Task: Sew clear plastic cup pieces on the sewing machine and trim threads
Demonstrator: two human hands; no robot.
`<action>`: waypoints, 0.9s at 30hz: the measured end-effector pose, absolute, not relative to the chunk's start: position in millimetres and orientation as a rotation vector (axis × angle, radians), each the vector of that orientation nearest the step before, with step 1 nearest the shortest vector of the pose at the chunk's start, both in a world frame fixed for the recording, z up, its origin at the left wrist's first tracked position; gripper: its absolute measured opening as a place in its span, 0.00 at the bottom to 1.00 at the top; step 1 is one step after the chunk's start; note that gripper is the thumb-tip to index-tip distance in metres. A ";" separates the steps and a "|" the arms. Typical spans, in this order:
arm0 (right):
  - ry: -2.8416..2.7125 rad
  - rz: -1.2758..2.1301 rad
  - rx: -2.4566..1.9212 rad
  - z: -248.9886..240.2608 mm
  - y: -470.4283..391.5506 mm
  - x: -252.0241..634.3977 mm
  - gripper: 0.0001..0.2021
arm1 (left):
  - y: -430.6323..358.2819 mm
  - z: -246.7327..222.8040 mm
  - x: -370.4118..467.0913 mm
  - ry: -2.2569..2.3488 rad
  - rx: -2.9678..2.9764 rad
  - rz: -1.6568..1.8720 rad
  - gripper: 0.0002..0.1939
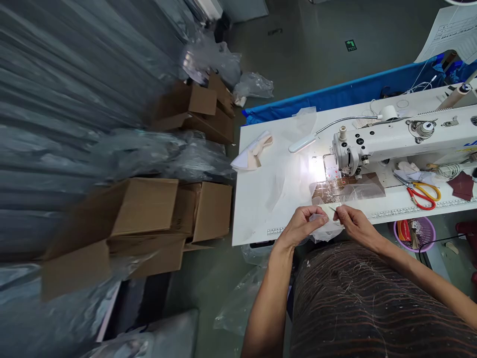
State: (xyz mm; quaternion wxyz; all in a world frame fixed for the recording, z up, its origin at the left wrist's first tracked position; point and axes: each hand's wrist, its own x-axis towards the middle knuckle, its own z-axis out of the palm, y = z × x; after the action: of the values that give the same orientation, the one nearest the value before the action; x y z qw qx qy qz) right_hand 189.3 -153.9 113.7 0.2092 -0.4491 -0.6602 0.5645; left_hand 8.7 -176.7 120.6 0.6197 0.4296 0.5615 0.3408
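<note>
My left hand (303, 226) is closed on a piece of thin, sheer white fabric (328, 231) at the front edge of the white sewing table (257, 199). Just to its right, my right hand (354, 223) pinches a small, thin, dark pointed tool (333, 209) whose tip points toward the fabric. The exact kind of tool is too small to make out. Beyond both hands stands a white sewing machine (391, 144), its needle area lit by a lamp (302, 143) on a bendable neck. Sheer fabric also lies over the brown patterned plate (372, 184) below the machine head.
Scissors with red and yellow handles (423, 194) lie right of the machine head. A folded cream-and-white fabric piece (253, 151) is at the table's left end. Below the right edge sits a purple basket (430, 233). Open cardboard boxes (145, 206) and plastic bags fill the left floor.
</note>
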 end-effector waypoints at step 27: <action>-1.358 2.208 -1.294 63.5 -166.7 214.2 0.28 | -266.9 70.7 33.7 1.503 0.284 1.139 0.60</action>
State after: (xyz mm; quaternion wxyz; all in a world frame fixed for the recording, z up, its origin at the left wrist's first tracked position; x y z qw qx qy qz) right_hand 214.2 -166.7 63.5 0.1218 -0.4434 -0.4650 0.7565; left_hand 33.7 -266.9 70.7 0.5787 0.1215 0.6428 0.4870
